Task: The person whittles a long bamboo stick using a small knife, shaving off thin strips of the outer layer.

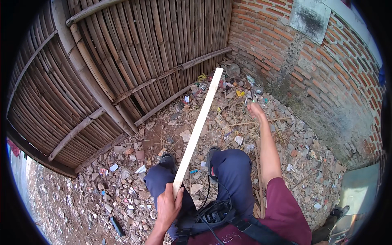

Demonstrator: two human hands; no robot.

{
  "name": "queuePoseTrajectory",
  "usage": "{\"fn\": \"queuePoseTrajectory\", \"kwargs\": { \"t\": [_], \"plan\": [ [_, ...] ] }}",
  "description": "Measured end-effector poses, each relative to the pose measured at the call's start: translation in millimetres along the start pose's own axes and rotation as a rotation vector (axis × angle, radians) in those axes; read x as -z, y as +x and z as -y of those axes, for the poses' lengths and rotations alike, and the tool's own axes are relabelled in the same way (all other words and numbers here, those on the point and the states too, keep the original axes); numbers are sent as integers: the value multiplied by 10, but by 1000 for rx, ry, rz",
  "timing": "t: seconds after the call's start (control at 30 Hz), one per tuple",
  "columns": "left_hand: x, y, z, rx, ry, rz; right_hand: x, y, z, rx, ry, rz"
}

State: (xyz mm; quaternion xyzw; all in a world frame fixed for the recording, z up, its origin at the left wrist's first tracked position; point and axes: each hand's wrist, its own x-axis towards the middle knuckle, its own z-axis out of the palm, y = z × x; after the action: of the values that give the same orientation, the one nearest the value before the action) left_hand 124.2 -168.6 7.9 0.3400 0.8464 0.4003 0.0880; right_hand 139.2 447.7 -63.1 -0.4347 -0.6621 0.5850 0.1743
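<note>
My left hand (168,206) is closed around the near end of a long, pale wooden batten (199,126). The batten slants up and away over my left leg, its far end raised toward the corner. My right arm is stretched forward, and my right hand (255,110) is closed in a fist. From that fist a thin dark tool (251,93) points away; it looks like a blade, but its exact kind is too small to tell. Tool and batten are apart.
A bamboo fence (143,49) on the left meets a brick wall (261,45) at the far corner. Rubble and litter (228,118) cover the ground. My bent legs (232,167) are in front of me. Another person's foot (341,211) shows at lower right, beside a grey panel (359,190).
</note>
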Motion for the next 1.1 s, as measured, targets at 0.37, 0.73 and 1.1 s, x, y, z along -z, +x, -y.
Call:
{"fn": "queuePoseTrajectory", "kwargs": {
  "t": [0.37, 0.73, 1.1],
  "plan": [
    [281, 1204, -173, -29, -344, 41, -663, -1329, 277, 87, 303, 337],
    [-277, 1977, -147, 270, -1359, 846, -1526, -1830, 1306, 382, 438, 405],
    [-331, 1824, -205, 352, -1088, 645, -1642, -1774, 946, 438, 277, 252]
  ]
}}
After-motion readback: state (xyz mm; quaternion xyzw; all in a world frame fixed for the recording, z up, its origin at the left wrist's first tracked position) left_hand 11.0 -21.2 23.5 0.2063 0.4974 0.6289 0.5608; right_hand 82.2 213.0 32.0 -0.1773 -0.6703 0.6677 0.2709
